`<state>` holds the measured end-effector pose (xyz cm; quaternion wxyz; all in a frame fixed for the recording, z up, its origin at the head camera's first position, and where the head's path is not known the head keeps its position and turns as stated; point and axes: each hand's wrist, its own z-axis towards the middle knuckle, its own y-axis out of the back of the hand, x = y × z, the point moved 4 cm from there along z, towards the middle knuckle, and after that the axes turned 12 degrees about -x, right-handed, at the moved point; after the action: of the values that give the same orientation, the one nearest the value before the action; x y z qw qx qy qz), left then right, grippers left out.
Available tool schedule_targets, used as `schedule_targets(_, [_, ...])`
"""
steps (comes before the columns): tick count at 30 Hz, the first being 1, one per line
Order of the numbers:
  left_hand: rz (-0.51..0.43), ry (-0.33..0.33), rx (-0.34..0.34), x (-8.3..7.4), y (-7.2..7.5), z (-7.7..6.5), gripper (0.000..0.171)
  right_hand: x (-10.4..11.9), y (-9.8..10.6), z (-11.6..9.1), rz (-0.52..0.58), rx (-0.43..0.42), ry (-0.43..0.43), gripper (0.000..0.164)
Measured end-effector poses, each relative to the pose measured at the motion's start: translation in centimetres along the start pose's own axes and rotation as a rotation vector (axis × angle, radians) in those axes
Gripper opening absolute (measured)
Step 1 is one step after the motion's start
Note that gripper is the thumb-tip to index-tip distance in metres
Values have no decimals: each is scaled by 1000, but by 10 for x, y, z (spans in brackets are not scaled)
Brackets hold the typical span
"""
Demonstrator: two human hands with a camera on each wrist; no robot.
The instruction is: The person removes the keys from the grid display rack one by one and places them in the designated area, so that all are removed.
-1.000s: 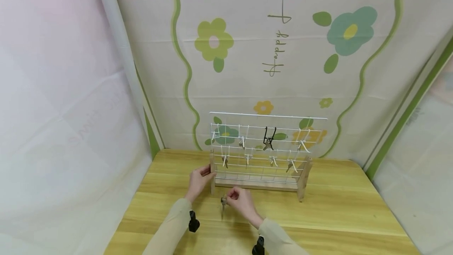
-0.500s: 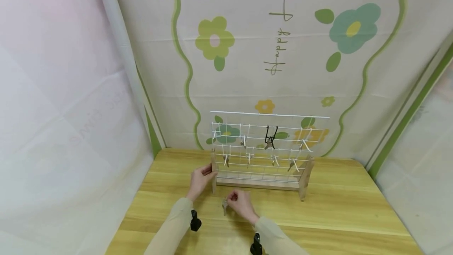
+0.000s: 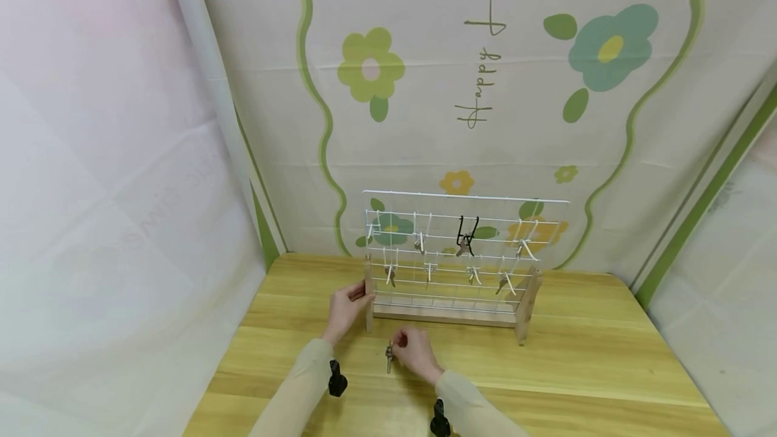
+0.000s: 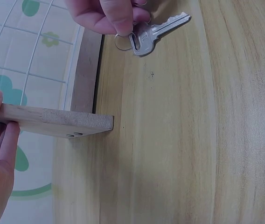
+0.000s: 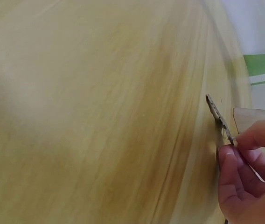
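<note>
Right hand (image 3: 419, 353) has drawn slightly back from the rack (image 3: 443, 317) over the last second, key (image 4: 153, 37) along with it. Its fingertips pinch the key's ring (image 4: 118, 45); key juts out left of that hand, over the desk (image 3: 577, 369). Left hand (image 3: 346, 309) grips the rack's wooden post (image 3: 368, 319). More keys hang on hooks beyond the right hand, one hook (image 3: 473, 238) black. Writing: "Happy Life" sideways on the backdrop (image 3: 425, 140) behind both hands; key head has a small stamp, unreadable.
</note>
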<state>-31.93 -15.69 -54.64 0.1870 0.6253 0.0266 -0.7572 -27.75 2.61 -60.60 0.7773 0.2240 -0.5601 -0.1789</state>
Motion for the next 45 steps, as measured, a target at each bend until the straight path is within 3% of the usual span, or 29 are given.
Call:
schedule_targets(3, [-2,17,-11,11,-2,4,39,-1,0,0,-17,-2,1,14])
schedule_targets(7, [-25,25,-11,13,-2,5,40,-2,-1,0,-40,-1,12,15])
schedule_targets(15, [-43,22,12,12,-2,4,42,-3,-2,1,-77,-20,52,15])
schedule_targets(19, [-41,21,18,3,-2,1,41,-2,-1,1,-83,-31,75,14])
schedule_targets(22, [-33,25,24,-1,-1,-1,40,-2,1,0,-64,-14,67,12])
schedule_targets(24, [-27,15,20,4,-1,0,40,0,3,-1,-33,11,44,8])
schedule_targets(28, [-28,40,15,12,-2,3,42,11,16,1,11,13,43,4])
schedule_targets(38, [-28,50,5,15,0,6,44,51,65,16,43,-150,122,6])
schedule_targets(45, [-26,31,17,15,0,5,43,85,108,20,117,-223,61,4])
